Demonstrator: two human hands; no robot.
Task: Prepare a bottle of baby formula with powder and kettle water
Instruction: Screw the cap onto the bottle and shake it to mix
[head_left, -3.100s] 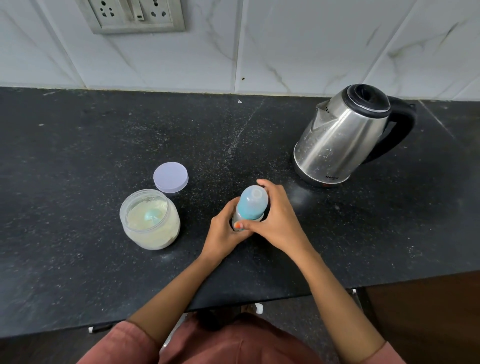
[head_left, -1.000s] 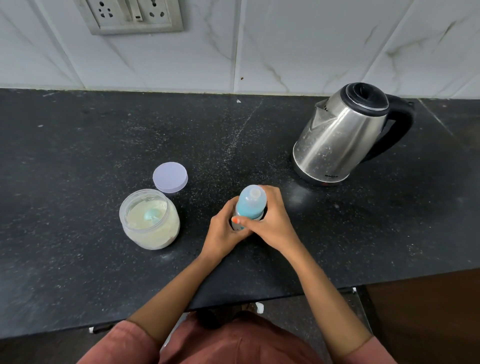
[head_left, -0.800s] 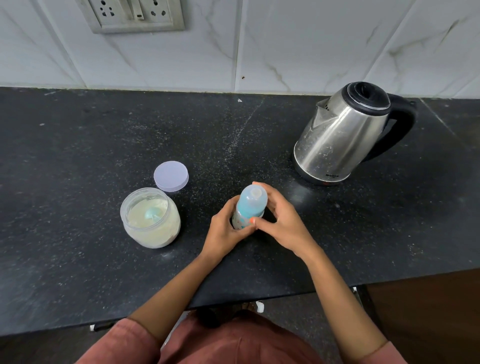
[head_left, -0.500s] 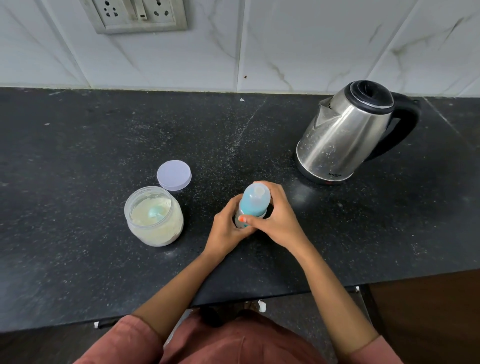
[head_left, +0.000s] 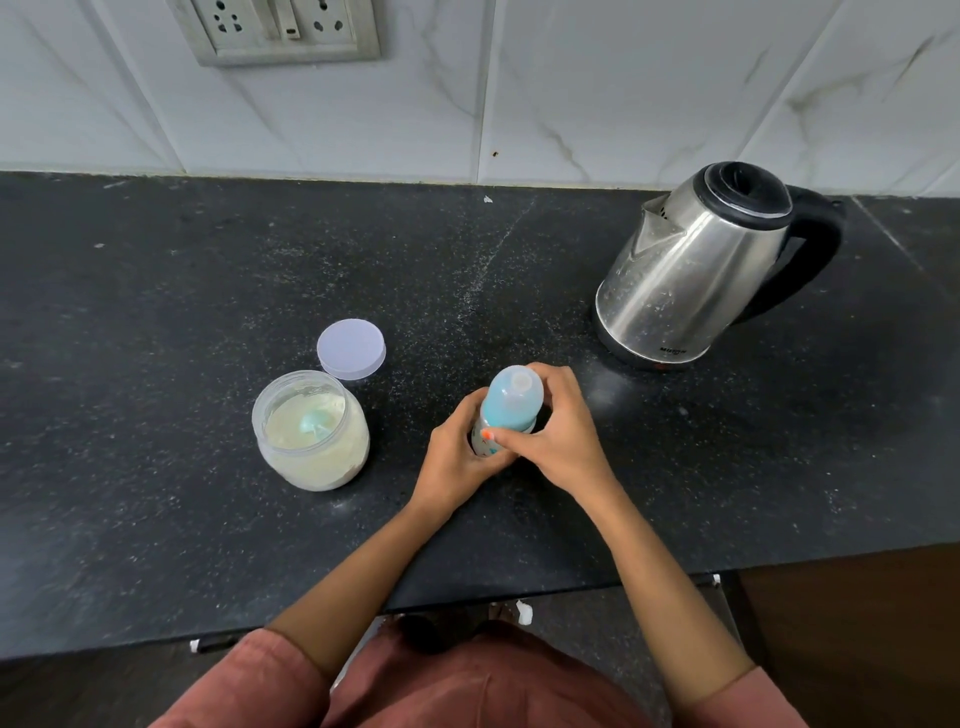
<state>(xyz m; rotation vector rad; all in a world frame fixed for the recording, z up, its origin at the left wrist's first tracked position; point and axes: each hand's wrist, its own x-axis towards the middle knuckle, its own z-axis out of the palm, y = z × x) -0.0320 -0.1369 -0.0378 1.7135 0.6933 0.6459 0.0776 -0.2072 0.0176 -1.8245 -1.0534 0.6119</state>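
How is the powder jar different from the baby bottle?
The powder jar is open, with its lid lying beside it, while the baby bottle is capped. The jar is short and wide, and the bottle is taller and slimmer. Nobody touches the jar, but the left hand and right hand both grip the bottle. Both stand upright on the black counter.

Bottle (head_left: 511, 400) base hidden by left hand (head_left: 457, 462), right hand (head_left: 561, 441); socket plate (head_left: 280, 31) cropped.
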